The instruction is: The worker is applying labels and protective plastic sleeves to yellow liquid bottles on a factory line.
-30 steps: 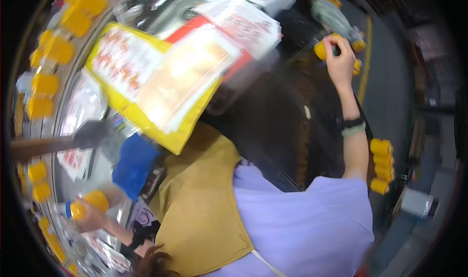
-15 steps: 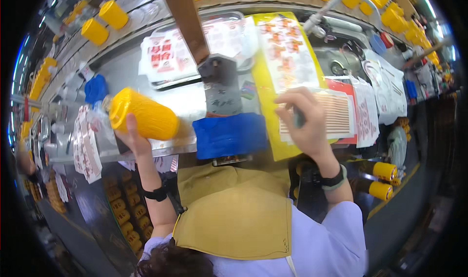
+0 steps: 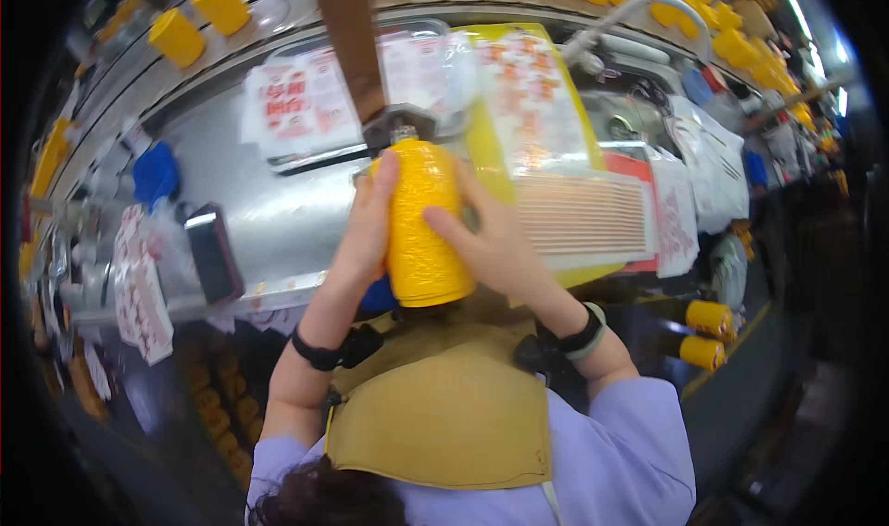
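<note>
A yellow cylinder (image 3: 426,234), glossy and wrinkled like wrapped film, stands between my two hands at the front of the metal bench, its narrow metal neck pointing away from me. My left hand (image 3: 368,220) lies along its left side, fingers pointing to the neck. On the right side presses my right hand (image 3: 495,244), thumb across the front; a small dark patch shows by its fingers, too blurred to name. Under the cylinder's near end a blue pad (image 3: 378,294) is mostly hidden. Just beyond the neck is a dark metal fixture (image 3: 400,118) below a wooden post (image 3: 347,40).
Printed sheets (image 3: 296,105) lie on a tray at the back. To the right are a yellow sheet (image 3: 579,91), a striped strip sheet (image 3: 583,216) and a white bag (image 3: 708,160). A phone (image 3: 213,253) and blue object (image 3: 156,174) sit left. More yellow cylinders (image 3: 222,3) line the back.
My left hand has brought the yellow cylinder from the left to the middle, turning it lengthwise. My right hand has moved left from the striped sheet onto it. The phone is now uncovered.
</note>
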Demonstrator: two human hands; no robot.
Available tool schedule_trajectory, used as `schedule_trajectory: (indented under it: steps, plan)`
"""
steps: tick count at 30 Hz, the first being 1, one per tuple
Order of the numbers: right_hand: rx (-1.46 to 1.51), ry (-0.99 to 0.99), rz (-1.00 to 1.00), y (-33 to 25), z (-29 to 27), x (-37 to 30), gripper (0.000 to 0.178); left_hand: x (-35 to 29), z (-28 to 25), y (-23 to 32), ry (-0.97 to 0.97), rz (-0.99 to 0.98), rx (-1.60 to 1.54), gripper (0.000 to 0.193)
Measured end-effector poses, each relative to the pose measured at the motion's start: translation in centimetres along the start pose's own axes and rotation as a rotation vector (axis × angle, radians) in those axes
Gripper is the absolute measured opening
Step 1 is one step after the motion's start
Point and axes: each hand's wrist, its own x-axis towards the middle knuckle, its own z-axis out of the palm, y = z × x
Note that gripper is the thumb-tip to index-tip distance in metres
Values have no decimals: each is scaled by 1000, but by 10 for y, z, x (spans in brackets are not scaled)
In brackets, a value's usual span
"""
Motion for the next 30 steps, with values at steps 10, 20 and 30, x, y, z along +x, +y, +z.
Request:
schedule_trajectory:
  steps: [10,20,30]
  plan:
    - [-90,-120,-68,30,-25,19,63,-8,12,10,167,118,266,61]
    - [-1103,181,116,149,-298,94,16,-44,26,-7,152,406,795,92]
    - [-1549,-199,667,263,-366,141,30,-45,34,-2,178,244,713,85]
